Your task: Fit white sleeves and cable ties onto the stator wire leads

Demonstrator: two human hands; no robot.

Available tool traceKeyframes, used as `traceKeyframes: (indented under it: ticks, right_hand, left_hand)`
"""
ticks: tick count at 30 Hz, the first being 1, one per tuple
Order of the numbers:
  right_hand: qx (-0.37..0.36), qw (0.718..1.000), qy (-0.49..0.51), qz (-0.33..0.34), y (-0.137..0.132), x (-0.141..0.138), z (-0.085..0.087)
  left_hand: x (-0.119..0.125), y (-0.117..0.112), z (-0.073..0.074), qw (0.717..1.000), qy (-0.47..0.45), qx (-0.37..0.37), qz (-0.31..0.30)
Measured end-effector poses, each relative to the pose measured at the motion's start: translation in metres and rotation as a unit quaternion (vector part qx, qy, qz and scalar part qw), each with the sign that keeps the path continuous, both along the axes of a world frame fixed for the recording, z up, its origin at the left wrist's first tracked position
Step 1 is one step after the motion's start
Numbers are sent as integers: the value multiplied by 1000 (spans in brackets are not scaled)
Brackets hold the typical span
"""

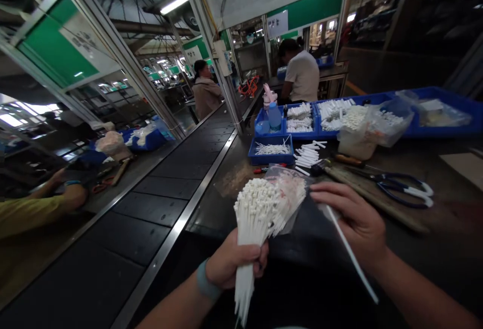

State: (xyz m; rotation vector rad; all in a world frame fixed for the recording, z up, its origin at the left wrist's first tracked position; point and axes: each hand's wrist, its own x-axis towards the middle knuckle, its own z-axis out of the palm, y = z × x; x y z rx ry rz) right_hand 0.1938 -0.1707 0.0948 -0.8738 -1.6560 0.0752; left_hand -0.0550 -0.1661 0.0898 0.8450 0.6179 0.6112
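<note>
Dozens of slim white rods with knobbed heads form a bundle in front of the body, clasped by the left hand, whose fingers and thumb wrap the stems below the heads while the tails point downward. The right hand, at the bundle's right, pinches a single white rod near its upper end, its length slanting down toward the forearm; the exact fingertip contact is partly hidden. Beside the bundle, a clear plastic bag overlaps a further cluster of rods, and whether the left hand also secures that cluster cannot be told. The likeliest trouble seems to be slippage: the stems look smooth and no tie shows around them, so a slack grip or a sharp tilt could let inner rods slide out beneath the palm. The bag's film could snag on the heads and drag some free. The single rod, held only near one end, could pivot or drop. Fallen pieces might reach the conveyor at the left or mix with the short white tubes beside the blue tray. A wide sweep of the right hand might knock the scissors beyond it.
</note>
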Motion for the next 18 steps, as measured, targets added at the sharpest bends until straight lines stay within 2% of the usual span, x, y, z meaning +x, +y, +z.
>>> traceKeyframes:
  ticks: [2, 5, 9, 13, 18]
  right_hand:
    - [26, 998, -55, 11, -6, 0, -1]
    - [94, 983, -154, -25, -6, 1, -7]
    - [154, 946, -275, -78, -2, 13, -13]
    - [167, 920, -336, -110, -2, 27, -17]
    - [133, 924, -338, -123, -17, 35, -13]
  left_hand:
    - [22, 3, 7, 1000, -1, -5, 9]
    - [52, 9, 15, 1000, 14, -26, 12]
    - [82, 18, 12, 998, 32, -51, 2]
    - [96, 22, 6, 998, 36, -53, -8]
    - [102, 17, 10, 998, 49, -17, -18]
